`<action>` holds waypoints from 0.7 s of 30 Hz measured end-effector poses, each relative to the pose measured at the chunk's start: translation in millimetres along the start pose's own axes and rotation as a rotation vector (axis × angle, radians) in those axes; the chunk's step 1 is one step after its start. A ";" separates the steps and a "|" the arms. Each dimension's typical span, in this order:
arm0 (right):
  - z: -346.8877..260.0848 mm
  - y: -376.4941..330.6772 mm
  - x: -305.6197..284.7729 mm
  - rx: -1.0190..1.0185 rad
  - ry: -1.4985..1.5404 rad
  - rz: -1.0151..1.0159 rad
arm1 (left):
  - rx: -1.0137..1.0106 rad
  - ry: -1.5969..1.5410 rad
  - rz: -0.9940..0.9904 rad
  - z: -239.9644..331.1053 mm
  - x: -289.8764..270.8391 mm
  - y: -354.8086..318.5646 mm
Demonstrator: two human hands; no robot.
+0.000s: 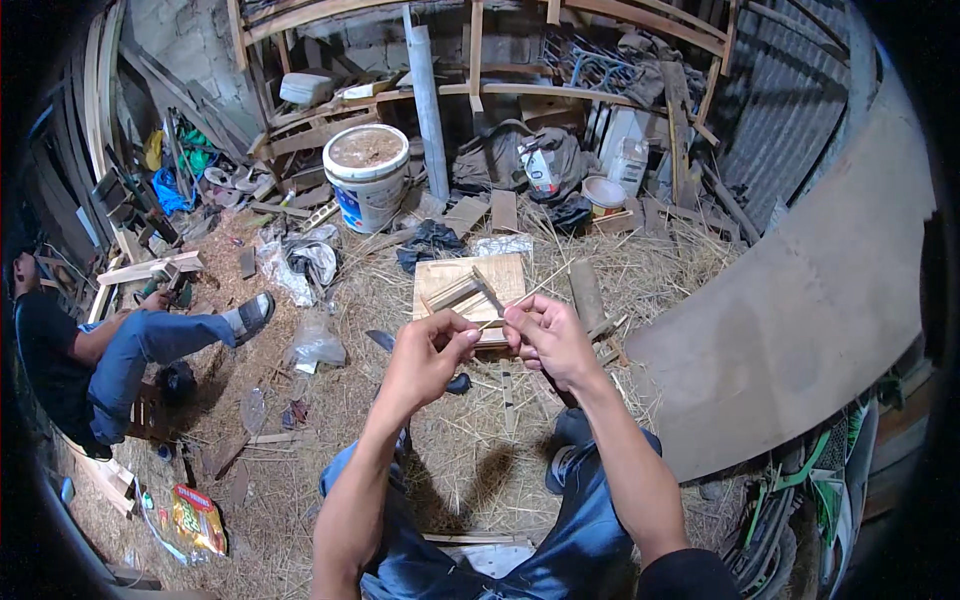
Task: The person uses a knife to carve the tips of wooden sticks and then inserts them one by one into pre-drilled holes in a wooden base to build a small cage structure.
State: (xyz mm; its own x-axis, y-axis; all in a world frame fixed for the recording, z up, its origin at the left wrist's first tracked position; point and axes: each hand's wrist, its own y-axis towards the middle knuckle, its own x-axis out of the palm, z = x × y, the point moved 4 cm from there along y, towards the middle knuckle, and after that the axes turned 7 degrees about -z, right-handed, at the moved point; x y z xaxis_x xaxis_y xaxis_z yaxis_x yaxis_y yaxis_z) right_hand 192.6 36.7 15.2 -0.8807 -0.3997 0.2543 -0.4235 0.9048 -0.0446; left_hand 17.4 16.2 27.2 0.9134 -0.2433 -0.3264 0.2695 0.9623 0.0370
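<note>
In front of me, my left hand [430,358] pinches one end of a thin wooden stick [541,290] between thumb and fingers. My right hand [550,342] is closed around the same stick, which slants up and to the right past its fingers. A narrow knife [487,292] also sticks out of the right hand, its blade pointing up and left; its handle is hidden. Just beyond both hands stands a low wooden block or small bench [507,272], with a little bundle of thin wood strips [452,294] on top.
Straw and shavings cover the floor. A white bucket [366,192] stands beyond, left of a grey pole [429,130]. Another person [150,350] sits at left with a tool in hand. A large curved sheet [780,330] leans at right, above a green-framed bicycle [815,465].
</note>
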 end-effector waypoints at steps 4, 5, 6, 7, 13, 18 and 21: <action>-9.7 -1.6 -21.7 -0.033 -0.012 0.078 | -0.001 0.008 0.001 5.8 -0.1 -6.1; -10.5 -1.5 -25.1 -0.051 0.021 0.066 | 0.004 0.025 0.003 5.7 -0.5 -7.2; -9.4 -1.9 -26.3 -0.042 0.035 0.081 | 0.027 0.076 0.008 5.5 -0.8 -6.1; -9.0 -2.0 -28.2 -0.040 0.030 0.087 | 0.034 0.077 0.006 6.6 -0.1 -5.0; -35.4 -16.8 -120.5 -0.349 0.089 0.584 | 0.033 0.056 0.151 -16.8 -38.6 -19.2; -17.4 -21.7 -147.3 -0.185 -0.121 0.642 | -0.032 0.125 0.151 -20.0 -48.2 -12.5; -20.0 -8.8 -95.8 -0.095 -0.168 0.439 | -0.019 0.191 0.174 -16.3 -45.2 -10.7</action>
State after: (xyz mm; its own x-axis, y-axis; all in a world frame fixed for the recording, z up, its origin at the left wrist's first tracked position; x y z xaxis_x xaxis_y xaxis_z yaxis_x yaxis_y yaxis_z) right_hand 284.9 70.0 10.6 -0.9974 0.0117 0.0715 0.0101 0.9997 -0.0227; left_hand -31.8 18.9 26.1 0.8709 -0.0486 -0.4890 0.1065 0.9901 0.0912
